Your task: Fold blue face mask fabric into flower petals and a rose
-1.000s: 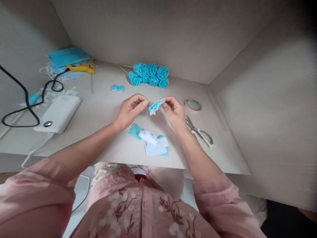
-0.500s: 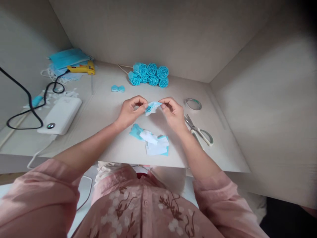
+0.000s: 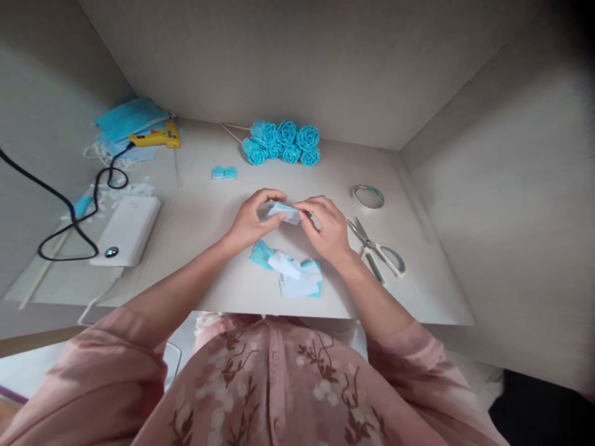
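Observation:
Between my two hands is a small piece of blue and white mask fabric point(image 3: 284, 212), its layers partly folded. My left hand point(image 3: 255, 217) pinches the fabric's left side, thumb below and fingers above. At its right side, my right hand point(image 3: 326, 226) grips the edge between thumb and fingertips. Just below the hands lie loose cut fabric pieces point(image 3: 301, 282), blue and white, overlapping on the table. A pair of scissors point(image 3: 376, 249) with pale handles rests open to the right of my right hand.
Blue fabric roses point(image 3: 286, 142) on sticks lie at the back. A blue bow-shaped piece point(image 3: 224, 173) sits left of them. A tape roll point(image 3: 368, 197) is at right. On the left are a yellow glue gun point(image 3: 158, 135), blue masks point(image 3: 127, 118), a white power bank point(image 3: 127, 229) and a black cable point(image 3: 69, 257).
My hands have come closer together and the fabric between them now looks flatter, with more of its white side showing. The whole view has shifted slightly.

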A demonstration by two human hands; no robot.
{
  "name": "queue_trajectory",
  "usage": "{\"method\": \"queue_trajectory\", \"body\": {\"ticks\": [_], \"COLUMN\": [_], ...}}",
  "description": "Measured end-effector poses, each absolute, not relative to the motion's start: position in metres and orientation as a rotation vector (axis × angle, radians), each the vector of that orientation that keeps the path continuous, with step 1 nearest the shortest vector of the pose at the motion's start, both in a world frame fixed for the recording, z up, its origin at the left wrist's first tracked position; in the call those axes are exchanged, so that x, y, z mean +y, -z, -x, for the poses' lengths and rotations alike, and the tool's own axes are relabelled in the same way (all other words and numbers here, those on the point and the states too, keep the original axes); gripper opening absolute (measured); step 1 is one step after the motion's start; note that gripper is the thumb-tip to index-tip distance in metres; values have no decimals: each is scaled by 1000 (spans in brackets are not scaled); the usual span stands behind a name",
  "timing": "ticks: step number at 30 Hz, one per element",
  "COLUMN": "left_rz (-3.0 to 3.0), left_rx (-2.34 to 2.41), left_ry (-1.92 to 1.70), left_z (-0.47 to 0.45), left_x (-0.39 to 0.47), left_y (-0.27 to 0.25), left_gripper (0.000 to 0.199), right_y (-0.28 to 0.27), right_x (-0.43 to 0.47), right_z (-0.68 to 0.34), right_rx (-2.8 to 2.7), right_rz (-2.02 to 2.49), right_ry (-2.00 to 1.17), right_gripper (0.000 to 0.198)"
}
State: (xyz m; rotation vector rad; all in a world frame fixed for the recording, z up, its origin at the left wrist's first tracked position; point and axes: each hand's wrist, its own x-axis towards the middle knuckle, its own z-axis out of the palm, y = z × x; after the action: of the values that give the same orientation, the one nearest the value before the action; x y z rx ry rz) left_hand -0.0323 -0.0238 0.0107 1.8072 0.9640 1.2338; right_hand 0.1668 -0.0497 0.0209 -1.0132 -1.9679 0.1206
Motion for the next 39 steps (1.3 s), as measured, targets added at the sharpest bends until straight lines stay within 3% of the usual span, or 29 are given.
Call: {"method": "queue_trajectory", "body": {"ticks": [3, 13, 17, 19, 25, 39], "left_rz": [-1762, -1681, -1836, -1864, -2048, -2332], "left_rx": [1036, 1061, 1005, 942, 831, 1004], "left_ry": [-1176, -1119, -1193, -1282, -1507, -1443], "left_z": [34, 34, 33, 34, 39, 36], "left_x": [-21, -23, -29, -32, -34, -31], "left_y": [-12, -14, -14, -15, -22, -22], "left_gripper": [20, 21, 27, 32, 22, 16], "right_y": [-21, -22, -18, -18, -19, -17], "right_x": [-52, -52, -49, -48, -49, -48], "right_z": [-164, -165, -165, -165, -166, -165], "right_rx": [-1969, -1907, -1877, -1846, -1813, -1840], "right_rz": [985, 1010, 1046, 1069, 1063, 1069], "right_ry": [-119, -401, -407, -402, -367, -342], "right_gripper": [20, 25, 9, 10, 7, 7]}}
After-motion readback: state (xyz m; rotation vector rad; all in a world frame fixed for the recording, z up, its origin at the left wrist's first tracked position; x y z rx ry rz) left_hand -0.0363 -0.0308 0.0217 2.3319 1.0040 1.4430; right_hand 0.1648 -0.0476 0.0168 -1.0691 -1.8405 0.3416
